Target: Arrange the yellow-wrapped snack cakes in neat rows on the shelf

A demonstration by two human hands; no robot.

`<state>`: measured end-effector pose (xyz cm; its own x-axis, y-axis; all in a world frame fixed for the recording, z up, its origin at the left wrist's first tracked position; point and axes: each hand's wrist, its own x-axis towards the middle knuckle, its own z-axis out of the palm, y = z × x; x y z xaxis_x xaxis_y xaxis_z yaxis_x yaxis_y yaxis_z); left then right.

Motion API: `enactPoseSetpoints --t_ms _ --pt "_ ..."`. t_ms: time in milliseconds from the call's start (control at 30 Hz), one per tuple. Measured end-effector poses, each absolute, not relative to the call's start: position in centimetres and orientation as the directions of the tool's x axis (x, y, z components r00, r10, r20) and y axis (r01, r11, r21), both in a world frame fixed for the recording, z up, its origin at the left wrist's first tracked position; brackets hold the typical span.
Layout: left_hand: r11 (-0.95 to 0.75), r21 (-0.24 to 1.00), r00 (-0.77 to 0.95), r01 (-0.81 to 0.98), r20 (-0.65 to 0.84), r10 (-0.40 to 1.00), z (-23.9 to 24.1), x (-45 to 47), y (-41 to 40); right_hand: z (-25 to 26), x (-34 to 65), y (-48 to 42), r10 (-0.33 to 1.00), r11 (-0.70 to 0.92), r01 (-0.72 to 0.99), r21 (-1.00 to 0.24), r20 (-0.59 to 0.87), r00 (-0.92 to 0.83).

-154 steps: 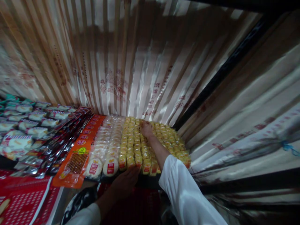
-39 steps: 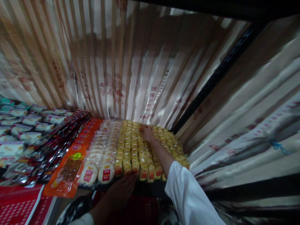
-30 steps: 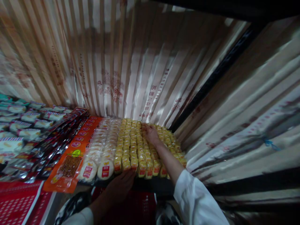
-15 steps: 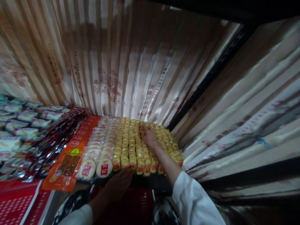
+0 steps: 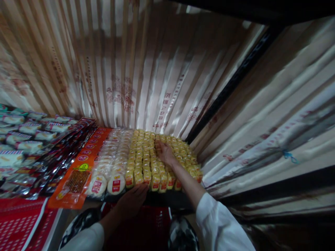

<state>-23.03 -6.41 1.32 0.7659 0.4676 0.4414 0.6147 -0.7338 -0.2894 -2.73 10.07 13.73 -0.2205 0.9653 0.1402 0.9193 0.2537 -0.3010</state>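
Observation:
Rows of small yellow-wrapped snack packs with red labels stand closely packed on a dark shelf. My right hand reaches over them and rests on the packs toward the back, its fingers stretched forward and a little bent. No pack is lifted in it. At the front edge, my left hand lies with its fingers extended against the lower front of the yellow rows. Just left of these rows are two rows of round white crackers in clear wrap.
Left of the crackers lie an orange bag of stick snacks, dark shiny packets and white packets. Red baskets stand below the shelf front. Pleated printed sheeting lines the back and right; a black post marks the corner.
The view has shifted slightly. My right hand stays over the back of the yellow packs with its fingers a little more spread; my left hand keeps to the front edge.

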Motion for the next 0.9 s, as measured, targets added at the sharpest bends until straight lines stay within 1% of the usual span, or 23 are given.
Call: enactPoseSetpoints --t_ms 100,167,333,433,500,567,667,733,833,900 --pt "-0.739 -0.264 0.757 0.619 0.451 0.473 2.1 -22.9 -6.5 13.8 -2.3 9.0 0.954 0.276 0.922 -0.272 0.191 -0.23" --pt "-0.738 -0.253 0.749 0.626 0.459 0.478 2.0 -22.9 -6.6 13.6 -2.6 8.7 0.945 0.314 0.909 -0.275 0.182 -0.272" --pt "-0.754 -0.249 0.771 0.608 0.412 0.486 1.0 -23.1 -6.4 12.9 -3.8 8.7 0.945 0.326 0.876 -0.356 0.141 -0.294" --pt "-0.77 -0.231 0.783 0.595 0.385 0.489 1.2 -23.1 -6.3 13.0 -3.3 8.0 0.948 0.307 0.869 -0.388 0.206 -0.243" --pt "-0.777 -0.21 0.785 0.594 0.361 0.503 1.6 -23.0 -6.3 13.2 -2.7 7.0 0.947 0.281 0.883 -0.375 0.257 -0.193" --pt "-0.784 -0.188 0.79 0.592 0.33 0.517 1.9 -22.8 -6.3 13.3 -2.4 6.1 0.943 0.276 0.898 -0.343 0.28 -0.183" --pt "-0.785 -0.175 0.789 0.594 0.314 0.527 1.9 -22.7 -6.2 13.1 -2.8 5.3 0.939 0.305 0.904 -0.299 0.254 -0.233" --pt "-0.781 -0.183 0.786 0.597 0.33 0.523 1.6 -22.7 -6.1 12.9 -3.5 5.4 0.943 0.311 0.903 -0.295 0.217 -0.254" --pt "-0.789 -0.2 0.794 0.58 0.353 0.494 1.3 -22.8 -6.0 12.8 -4.2 5.8 0.954 0.291 0.893 -0.342 0.166 -0.248" --pt "-0.789 -0.2 0.794 0.581 0.353 0.495 1.3 -22.8 -6.0 12.8 -4.0 5.9 0.955 0.295 0.874 -0.386 0.156 -0.253"
